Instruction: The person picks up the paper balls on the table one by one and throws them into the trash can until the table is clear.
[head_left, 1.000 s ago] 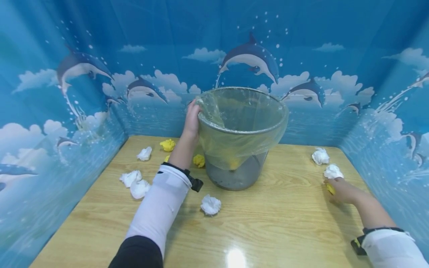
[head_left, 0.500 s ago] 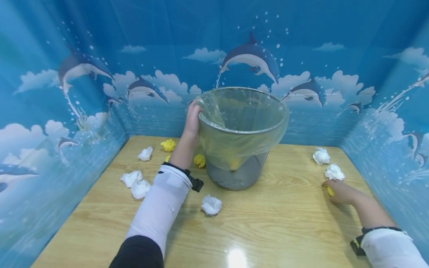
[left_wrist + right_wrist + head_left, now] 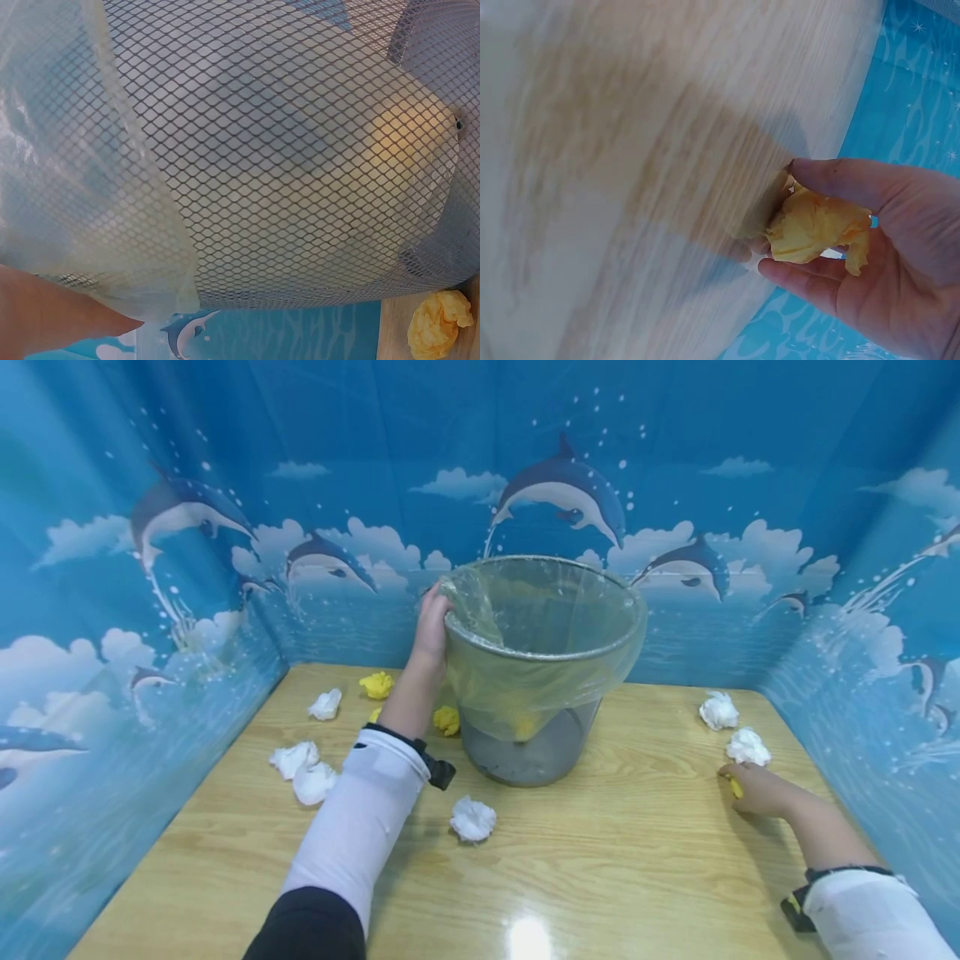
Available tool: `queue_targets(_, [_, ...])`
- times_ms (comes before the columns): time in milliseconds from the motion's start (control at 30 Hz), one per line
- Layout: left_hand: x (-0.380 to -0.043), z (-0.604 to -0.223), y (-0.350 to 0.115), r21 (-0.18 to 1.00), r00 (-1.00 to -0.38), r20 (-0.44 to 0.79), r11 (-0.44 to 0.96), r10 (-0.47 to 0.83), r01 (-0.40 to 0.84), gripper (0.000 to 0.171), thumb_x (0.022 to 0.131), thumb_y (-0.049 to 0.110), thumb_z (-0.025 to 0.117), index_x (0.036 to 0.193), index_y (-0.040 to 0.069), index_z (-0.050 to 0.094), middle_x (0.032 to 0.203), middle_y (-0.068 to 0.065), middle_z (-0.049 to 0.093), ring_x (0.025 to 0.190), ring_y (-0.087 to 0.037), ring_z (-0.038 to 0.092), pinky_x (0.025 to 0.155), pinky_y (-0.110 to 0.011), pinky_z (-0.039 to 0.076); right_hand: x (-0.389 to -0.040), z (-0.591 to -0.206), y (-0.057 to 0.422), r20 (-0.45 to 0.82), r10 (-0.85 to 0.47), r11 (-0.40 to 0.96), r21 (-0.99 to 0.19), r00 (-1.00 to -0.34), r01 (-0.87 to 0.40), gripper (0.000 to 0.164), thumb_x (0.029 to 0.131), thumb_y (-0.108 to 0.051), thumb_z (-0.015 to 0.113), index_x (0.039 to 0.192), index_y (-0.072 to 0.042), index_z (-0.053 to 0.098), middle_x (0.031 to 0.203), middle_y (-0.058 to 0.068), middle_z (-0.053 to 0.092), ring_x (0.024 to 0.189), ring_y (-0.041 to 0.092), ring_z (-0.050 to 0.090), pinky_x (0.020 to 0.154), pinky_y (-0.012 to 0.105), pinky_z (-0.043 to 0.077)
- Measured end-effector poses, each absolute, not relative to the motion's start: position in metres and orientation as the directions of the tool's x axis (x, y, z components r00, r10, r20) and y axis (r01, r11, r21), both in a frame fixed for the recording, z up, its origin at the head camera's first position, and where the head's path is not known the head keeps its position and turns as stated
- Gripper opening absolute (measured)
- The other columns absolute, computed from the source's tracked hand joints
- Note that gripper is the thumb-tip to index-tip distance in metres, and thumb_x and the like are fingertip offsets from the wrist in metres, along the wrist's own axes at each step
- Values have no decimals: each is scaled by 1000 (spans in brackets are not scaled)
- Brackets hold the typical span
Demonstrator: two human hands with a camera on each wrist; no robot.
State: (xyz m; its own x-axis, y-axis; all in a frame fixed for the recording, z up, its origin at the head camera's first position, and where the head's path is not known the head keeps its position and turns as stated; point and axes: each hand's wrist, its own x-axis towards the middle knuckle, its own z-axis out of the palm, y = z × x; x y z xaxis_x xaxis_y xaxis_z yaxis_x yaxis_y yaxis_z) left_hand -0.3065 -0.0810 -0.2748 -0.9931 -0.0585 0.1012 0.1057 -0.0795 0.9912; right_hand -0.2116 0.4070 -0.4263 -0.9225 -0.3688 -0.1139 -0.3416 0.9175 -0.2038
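At the right of the table (image 3: 637, 860), we're pinching a crumpled yellow ball (image 3: 817, 229) in our right hand (image 3: 763, 791); well off to its left stands the lined bin (image 3: 540, 685), our left hand (image 3: 432, 628) holding its rim (image 3: 551, 656).

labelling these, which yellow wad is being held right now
The yellow wad gripped by the right hand; the yellow wads left of the bin lie on the table, held by neither hand.
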Motion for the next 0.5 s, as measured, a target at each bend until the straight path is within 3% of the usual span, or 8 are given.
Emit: queue_targets(500, [-305, -277, -83, 992, -995, 85, -85, -59, 90, 67, 91, 20, 37, 156, 22, 20, 164, 2, 6, 151, -22, 2, 109, -44, 25, -214, -425, 403, -160, -353, 922, -228, -922, -314, 43, 73, 3, 67, 110, 17, 51, 97, 35, 54, 92, 51, 54, 81, 60, 47])
